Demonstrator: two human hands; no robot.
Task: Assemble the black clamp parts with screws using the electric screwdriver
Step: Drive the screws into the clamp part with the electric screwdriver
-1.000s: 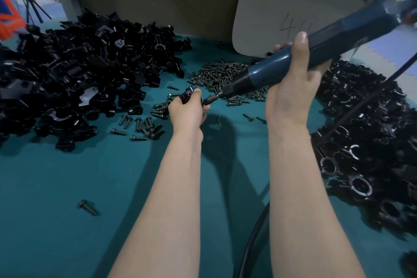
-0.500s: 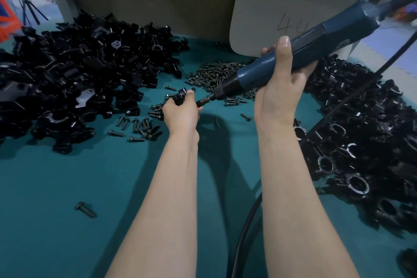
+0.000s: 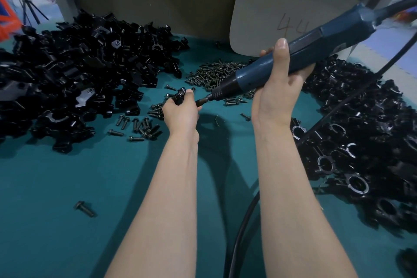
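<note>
My left hand [image 3: 181,113] grips a small black clamp part [image 3: 179,96] above the teal table, most of the part hidden in the fist. My right hand [image 3: 276,91] is wrapped around a blue electric screwdriver [image 3: 291,52], held slanting down to the left. Its bit tip [image 3: 200,102] touches the clamp part at my left fingers. A big heap of loose black clamp parts [image 3: 72,74] lies at the left. A pile of dark screws [image 3: 216,72] sits behind my hands.
A heap of black ring-shaped clamps [image 3: 361,142] fills the right side. Loose screws [image 3: 137,125] are scattered left of my left hand, and a single screw [image 3: 85,208] lies nearer to me. The screwdriver's black cable [image 3: 243,221] runs down between my arms. A grey card [image 3: 277,13] leans on the back wall.
Both hands and the screwdriver have drifted slightly left and down in view. The bit stays against the clamp part in my left hand.
</note>
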